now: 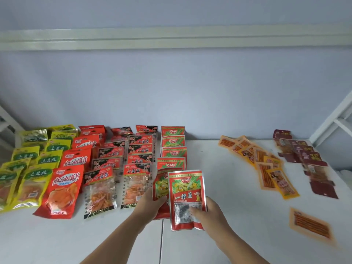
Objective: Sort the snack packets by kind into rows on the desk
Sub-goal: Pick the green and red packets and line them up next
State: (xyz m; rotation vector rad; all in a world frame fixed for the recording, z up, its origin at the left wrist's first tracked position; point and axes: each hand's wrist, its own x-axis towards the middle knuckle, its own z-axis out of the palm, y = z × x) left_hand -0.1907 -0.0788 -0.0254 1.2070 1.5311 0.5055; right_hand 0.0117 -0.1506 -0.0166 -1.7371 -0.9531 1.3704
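Now right hand (207, 212) pinches red-and-green foil snack packet (187, 195) by its lower edge, over white desk (238, 187). Left hand (152, 204) grips matching packet (160, 187) just behind. Best lay both flat, labels up, at near end of same-kind row (173, 149), overlapping evenly.

Front packet (187, 199) is covering most of rear packet (159, 187) by the left hand (150, 204). Orange packet (310, 223) right of the right hand (207, 212) is blurring out. Yellow packets (6, 187) far left are running off-frame.
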